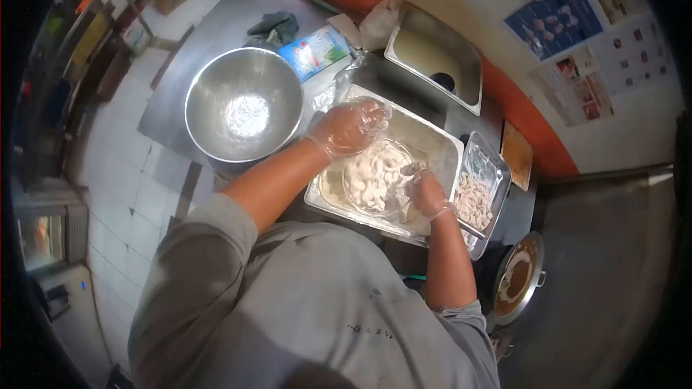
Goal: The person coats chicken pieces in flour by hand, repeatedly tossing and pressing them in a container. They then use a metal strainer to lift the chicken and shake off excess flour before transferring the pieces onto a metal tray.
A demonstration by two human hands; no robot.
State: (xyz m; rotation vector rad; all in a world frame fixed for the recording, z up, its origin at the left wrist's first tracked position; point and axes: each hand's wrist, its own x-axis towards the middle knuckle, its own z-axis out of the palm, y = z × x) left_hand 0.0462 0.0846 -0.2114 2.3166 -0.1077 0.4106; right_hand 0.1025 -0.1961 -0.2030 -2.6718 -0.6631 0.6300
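Both my hands wear clear plastic gloves. A rectangular metal pan (447, 145) lies in front of me, with a round strainer or bowl of pale, coated pieces (373, 176) inside it. My left hand (351, 128) is over the pan's upper left part, beside the pieces; its fingers are curled, and what they may hold is hidden. At the right edge of the pieces, my right hand (427, 191) has its fingers closed together at the coated food; what is between them is too small to make out.
To the left stands a large steel bowl (244, 104), with a dark cloth (274, 29) and a blue-white packet (314, 53) behind it. A deep metal container (438, 57) is at the back. At right are a tray of pale pieces (473, 200) and a round pan (519, 279).
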